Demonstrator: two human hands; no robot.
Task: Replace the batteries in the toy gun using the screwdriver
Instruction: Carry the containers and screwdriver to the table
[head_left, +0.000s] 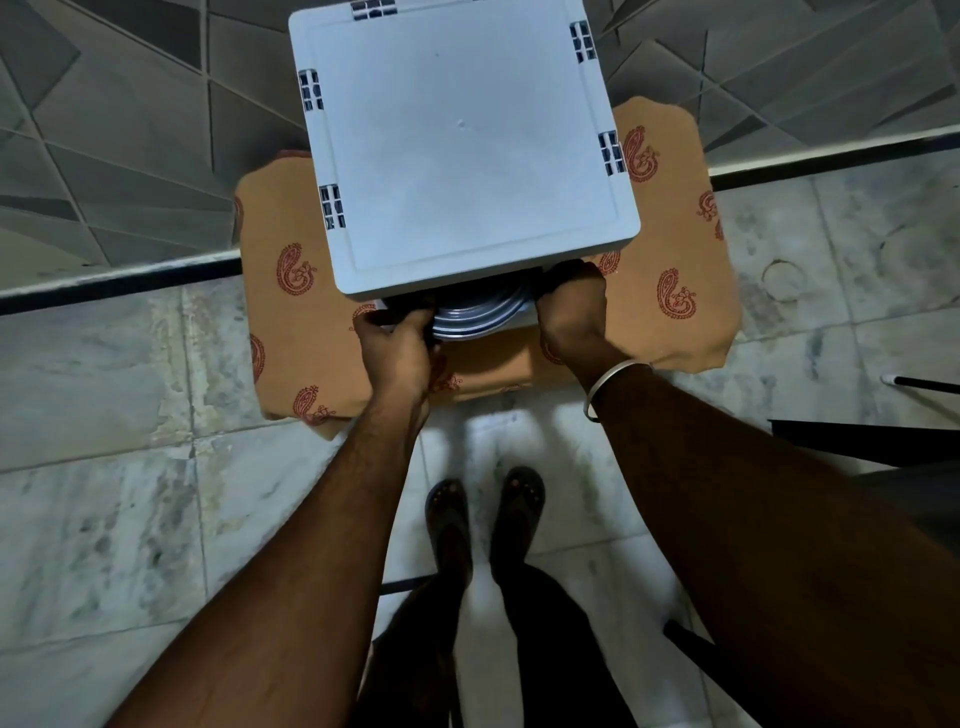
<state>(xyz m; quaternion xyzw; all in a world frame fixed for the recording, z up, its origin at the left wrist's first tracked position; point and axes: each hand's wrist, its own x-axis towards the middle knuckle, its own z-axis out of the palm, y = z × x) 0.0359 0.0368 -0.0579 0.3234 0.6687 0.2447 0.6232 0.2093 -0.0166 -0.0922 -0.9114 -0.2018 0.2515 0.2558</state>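
Observation:
No toy gun, screwdriver or batteries show in the head view. I stand over a small white plastic table (462, 145) and reach under its front edge with both hands. My left hand (397, 345) curls its fingers round the left end of a white lower shelf (523, 318) beneath the top. My right hand (571, 306) grips the shelf's right end, its fingers hidden under the tabletop. A stack of steel plates (470, 318) sits on that shelf between my hands.
An orange cloth with red paisley prints (670, 249) covers a low surface under the white table. My sandalled feet (483, 514) stand on pale marble floor tiles. Dark patterned tiles lie beyond a black strip (119, 280). Dark furniture parts (883, 441) are at the right.

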